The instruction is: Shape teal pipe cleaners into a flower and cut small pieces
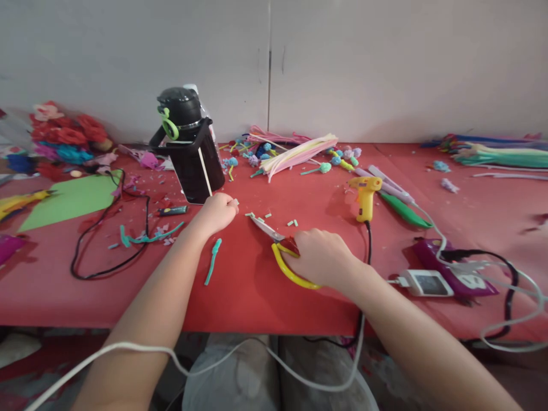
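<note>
My left hand (219, 212) is closed in a pinch on a pale cream pipe cleaner (204, 171). Its long end rises in front of the black holder, and a short pale tip pokes out past my fingers. Yellow-handled scissors (291, 268) are in my right hand (323, 257), fingers wrapped around the grips. The blades point up and left toward the left hand, apart from the pipe cleaner. Short pale cut pieces (292, 223) lie scattered near the blade tips. Below my left hand lies a teal knotted pipe cleaner (213, 261).
A black bottle (180, 111) stands in a holder behind my left hand. Pipe cleaner bundles (299, 155) lie at the back. To the right are a yellow glue gun (366, 197), a white adapter (428, 283) and a purple box (460, 274). A white cable (222, 365) crosses my lap.
</note>
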{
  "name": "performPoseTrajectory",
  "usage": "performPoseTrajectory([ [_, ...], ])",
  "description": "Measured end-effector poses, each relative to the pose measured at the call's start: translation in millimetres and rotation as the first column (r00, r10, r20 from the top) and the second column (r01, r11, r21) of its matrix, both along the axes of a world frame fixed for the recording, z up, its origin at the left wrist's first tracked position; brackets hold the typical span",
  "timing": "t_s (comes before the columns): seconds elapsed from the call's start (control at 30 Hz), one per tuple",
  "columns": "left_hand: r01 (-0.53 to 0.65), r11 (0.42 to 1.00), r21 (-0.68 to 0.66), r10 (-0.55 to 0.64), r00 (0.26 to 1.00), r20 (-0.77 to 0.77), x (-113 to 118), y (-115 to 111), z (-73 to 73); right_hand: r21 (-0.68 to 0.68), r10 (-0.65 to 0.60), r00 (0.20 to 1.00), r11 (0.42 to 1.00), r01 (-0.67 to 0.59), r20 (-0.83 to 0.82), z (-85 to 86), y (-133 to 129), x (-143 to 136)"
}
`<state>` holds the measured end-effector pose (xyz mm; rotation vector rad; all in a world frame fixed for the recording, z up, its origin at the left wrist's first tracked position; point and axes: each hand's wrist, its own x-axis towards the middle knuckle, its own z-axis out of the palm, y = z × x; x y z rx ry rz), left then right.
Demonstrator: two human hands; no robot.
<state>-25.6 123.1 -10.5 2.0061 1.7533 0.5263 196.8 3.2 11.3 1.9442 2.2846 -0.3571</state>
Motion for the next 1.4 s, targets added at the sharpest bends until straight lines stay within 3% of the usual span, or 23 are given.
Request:
performPoseTrajectory([
  [0.1,0.002,1.000,0.028,-0.004,0.999,0.041,4,-2,3.2,-0.016,-0.038,0.999,0.999,0.039,0.021,1.3,4,9],
  [0.2,0.077,0.996,0.041,-0.080,0.993,0.082,11,-7,5.5,-0.021,-0.075,0.997,0.997,0.076,0.027,2.1,7,17],
  [0.33,0.199,0.976,0.086,-0.204,0.977,0.058,20,-12,1.6,-0.023,-0.079,0.997,0.997,0.079,0.025,2.3,9,22],
  [0.47,0.239,0.966,0.103,-0.245,0.968,0.049,23,-12,-3.2,-0.022,-0.097,0.995,0.995,0.098,0.022,1.8,11,23],
  [0.6,0.180,0.975,0.132,-0.194,0.976,0.098,19,-9,0.5,-0.005,-0.099,0.995,0.995,0.099,0.006,-0.5,13,21],
  [0.7,0.079,0.989,0.126,-0.106,0.969,0.223,15,-8,7.2,0.009,-0.083,0.996,0.997,0.083,-0.016,-2.2,13,11],
  [0.83,-0.038,0.992,0.122,-0.019,0.900,0.435,9,-6,12.4,0.021,-0.007,0.997,1.000,0.008,-0.073,-3.1,10,-13],
  [1.0,-0.052,0.988,0.145,-0.035,0.840,0.542,3,0,9.3,0.017,0.032,0.992,0.999,-0.030,-0.123,-5.1,11,-30],
  [1.2,-0.055,0.987,0.153,-0.020,0.894,0.447,5,-6,12.9,0.033,-0.040,0.994,0.998,0.044,-0.106,-9.1,20,-4],
  [1.4,0.085,0.991,0.106,-0.104,0.975,0.195,11,-13,15.1,-0.002,-0.007,0.994,1.000,0.007,-0.105,-9.1,21,12],
])
